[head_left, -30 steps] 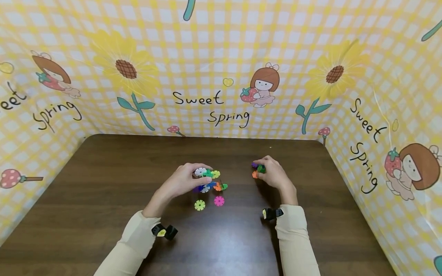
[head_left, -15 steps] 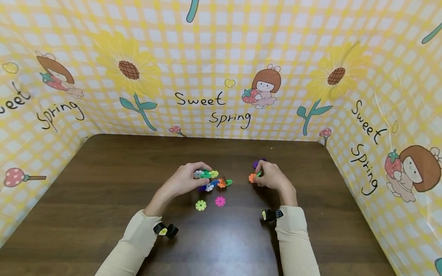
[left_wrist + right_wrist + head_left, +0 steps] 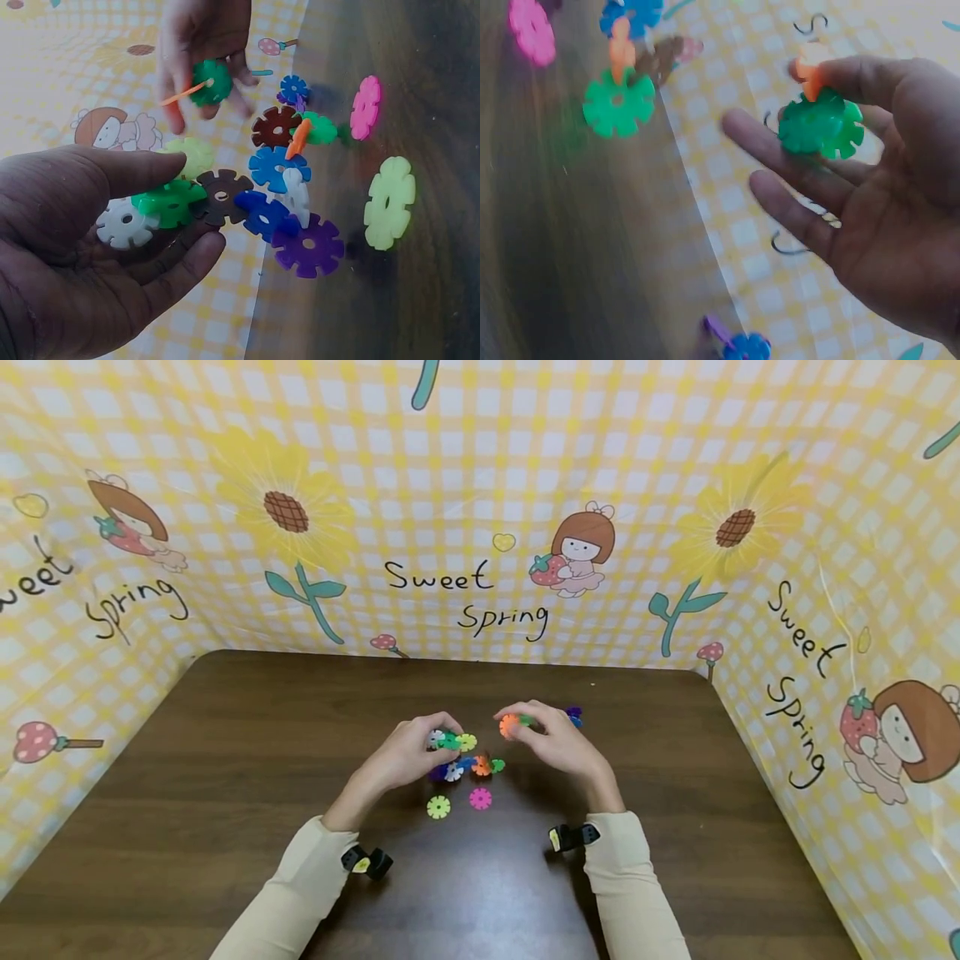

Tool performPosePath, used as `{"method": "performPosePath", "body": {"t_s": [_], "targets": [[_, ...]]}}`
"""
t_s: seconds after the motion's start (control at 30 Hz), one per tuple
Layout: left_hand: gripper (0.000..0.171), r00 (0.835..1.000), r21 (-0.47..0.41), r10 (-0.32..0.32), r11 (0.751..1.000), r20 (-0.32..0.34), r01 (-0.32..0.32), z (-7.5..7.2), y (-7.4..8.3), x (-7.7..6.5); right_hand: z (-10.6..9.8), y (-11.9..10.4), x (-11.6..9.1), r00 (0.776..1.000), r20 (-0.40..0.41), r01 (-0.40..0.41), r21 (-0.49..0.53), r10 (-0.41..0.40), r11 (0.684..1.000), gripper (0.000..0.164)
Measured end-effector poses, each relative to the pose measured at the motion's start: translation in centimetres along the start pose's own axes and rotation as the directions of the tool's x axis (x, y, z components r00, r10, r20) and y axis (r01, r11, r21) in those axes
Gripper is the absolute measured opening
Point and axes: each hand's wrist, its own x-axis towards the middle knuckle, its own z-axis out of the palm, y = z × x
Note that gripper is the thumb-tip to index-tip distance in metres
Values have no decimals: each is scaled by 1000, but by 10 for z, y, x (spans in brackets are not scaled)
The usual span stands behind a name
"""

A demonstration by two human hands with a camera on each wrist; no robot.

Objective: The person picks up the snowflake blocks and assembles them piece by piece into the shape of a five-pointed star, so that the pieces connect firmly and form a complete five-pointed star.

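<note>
Between thumb and fingers, my left hand [image 3: 405, 753] holds a cluster of flower-shaped notched plastic discs. In the left wrist view a white disc [image 3: 124, 223], a green disc [image 3: 169, 204], a brown disc [image 3: 223, 197] and a yellow one [image 3: 192, 156] are at its fingertips. Blue, purple and orange discs run on from there toward the table; which ones interlock is partly hidden. My right hand [image 3: 561, 742] pinches an orange disc [image 3: 509, 727] joined to green discs [image 3: 817, 126], raised to the right of the cluster. Its other fingers are spread.
A loose yellow-green disc [image 3: 438, 807] and a pink disc [image 3: 481, 799] lie on the brown table [image 3: 300, 877] nearer the person. Behind the right hand lies a blue and purple piece [image 3: 574, 717]. A yellow checked cloth [image 3: 450, 468] surrounds the table's back and sides.
My right hand has lifted the orange and green discs and moved left toward the cluster. The blue and purple piece stays behind on the table. My left hand barely moves.
</note>
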Motion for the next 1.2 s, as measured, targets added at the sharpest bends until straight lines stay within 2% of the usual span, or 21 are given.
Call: {"method": "performPosePath", "body": {"t_s": [0.1,0.23,0.33,0.47,0.67,0.97,1.1,1.2], "targets": [[21,1000,-13,28,1000,-11,-28,0,-1,-1,7,-4,4,999,-44,14,75,-11,997,17],[20,997,-33,63,997,-36,-65,-1,-1,-2,13,-9,6,996,-83,-18,210,37,977,14],[18,996,-38,73,996,-54,-75,-1,0,-3,15,-12,6,993,-95,-42,228,65,973,14],[17,993,-37,86,995,-76,-89,-1,1,-3,18,-13,6,997,-73,2,221,15,975,16],[16,990,-14,97,995,-102,-99,-3,3,-4,21,-11,8,997,-43,80,276,-71,958,14],[13,992,-83,75,993,-102,-84,-4,7,-4,25,-12,11,992,-43,123,381,-115,916,11],[13,988,-114,75,989,-135,-90,-3,9,-5,27,-10,13,990,-36,141,450,-140,882,13],[12,982,-129,80,986,-173,-103,-2,11,-5,28,-11,13,991,-40,132,488,-129,863,15]]}}
